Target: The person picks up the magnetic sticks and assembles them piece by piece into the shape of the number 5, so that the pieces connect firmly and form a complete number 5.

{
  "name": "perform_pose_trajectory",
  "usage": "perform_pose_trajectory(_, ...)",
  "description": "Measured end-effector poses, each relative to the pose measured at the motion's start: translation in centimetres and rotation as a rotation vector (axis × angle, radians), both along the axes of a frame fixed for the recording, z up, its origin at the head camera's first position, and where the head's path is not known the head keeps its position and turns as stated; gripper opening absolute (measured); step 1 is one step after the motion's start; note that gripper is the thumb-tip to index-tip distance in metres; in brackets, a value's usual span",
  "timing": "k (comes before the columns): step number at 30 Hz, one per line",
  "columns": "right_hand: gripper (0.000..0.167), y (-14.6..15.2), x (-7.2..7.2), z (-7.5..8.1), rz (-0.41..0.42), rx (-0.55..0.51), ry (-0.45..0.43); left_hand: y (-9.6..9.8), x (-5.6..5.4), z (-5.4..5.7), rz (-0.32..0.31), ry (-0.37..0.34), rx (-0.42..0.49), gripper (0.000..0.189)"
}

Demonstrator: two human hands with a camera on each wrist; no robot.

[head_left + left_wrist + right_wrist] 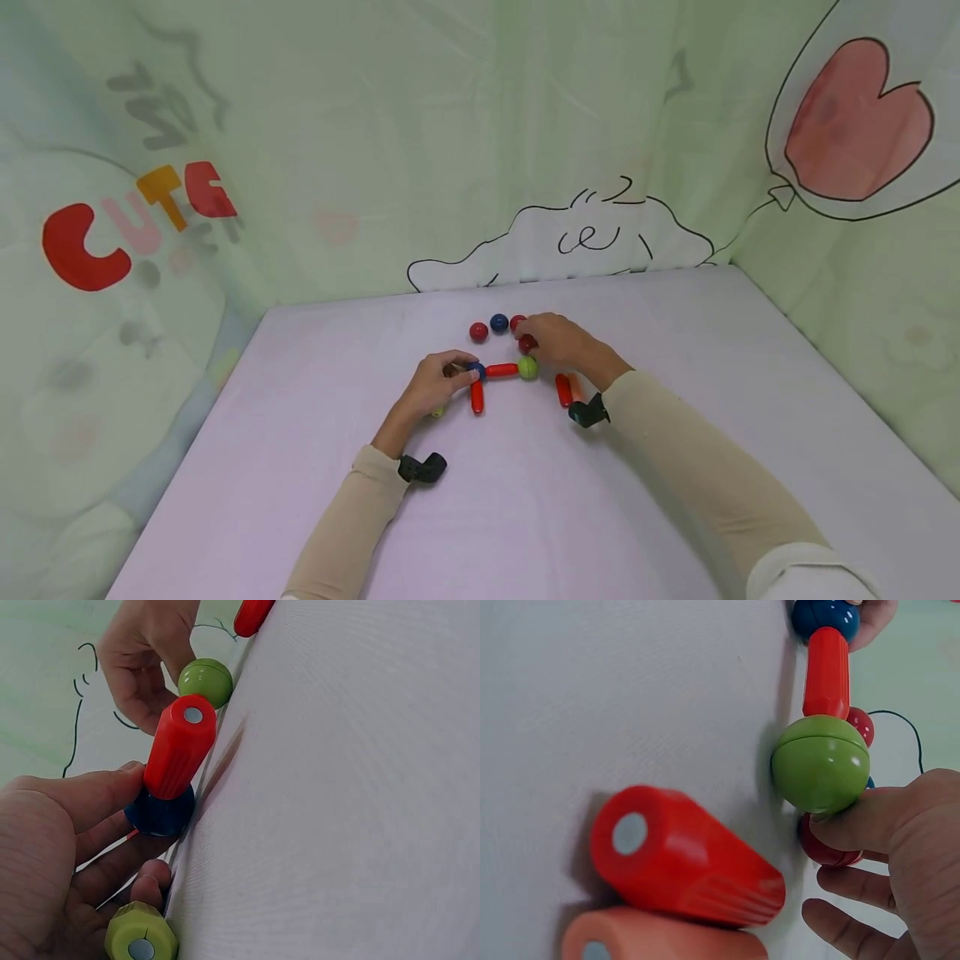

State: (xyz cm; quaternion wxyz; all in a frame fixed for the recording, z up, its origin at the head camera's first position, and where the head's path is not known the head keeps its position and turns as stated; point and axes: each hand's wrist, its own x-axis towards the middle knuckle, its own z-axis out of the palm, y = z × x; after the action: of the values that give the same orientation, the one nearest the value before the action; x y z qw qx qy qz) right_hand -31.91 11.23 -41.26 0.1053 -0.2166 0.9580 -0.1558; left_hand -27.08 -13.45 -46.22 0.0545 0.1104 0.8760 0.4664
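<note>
My left hand (435, 383) pinches a blue ball (160, 813) between thumb and fingers. Two red rods join at that ball: one red rod (477, 397) points toward me, and another red rod (501, 370) runs right to a green ball (821, 763). My right hand (558, 340) grips a dark red ball (826, 844) with its thumb and a finger, right beside the green ball. Below the left palm lies a yellow-green rod (141, 931) with a metal disc in its end, mostly hidden by the hand in the head view.
Behind the hands are a red ball (478, 332), a blue ball (499, 322) and another red ball (517, 322). A loose red rod (682, 855) and an orange rod (667, 937) lie side by side under the right wrist. A printed curtain (375, 167) borders the table's (510, 517) back.
</note>
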Motion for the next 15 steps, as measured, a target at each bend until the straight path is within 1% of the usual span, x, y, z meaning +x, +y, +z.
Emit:
perform_pose_trajectory(5, 0.046, 0.2, 0.1, -0.3, -0.001, -0.03, 0.014, -0.1, -0.1, 0.1, -0.003, 0.006, 0.004, 0.025)
perform_pose_trajectory(9, 0.045, 0.6, 0.2, -0.7, 0.006, -0.052, 0.045, -0.1, 0.0, 0.2, -0.009, 0.01, 0.019, 0.025)
perform_pose_trajectory(13, 0.044, 1.0, 0.3, -0.9, 0.019, -0.068, 0.079, 0.0, 0.1, 0.0, -0.009, 0.009, 0.027, 0.025)
perform_pose_trajectory(15, 0.043, 1.2, 0.5, -0.8, 0.012, -0.079, 0.084, 0.0, 0.1, 0.0, -0.01, 0.013, 0.023, 0.025)
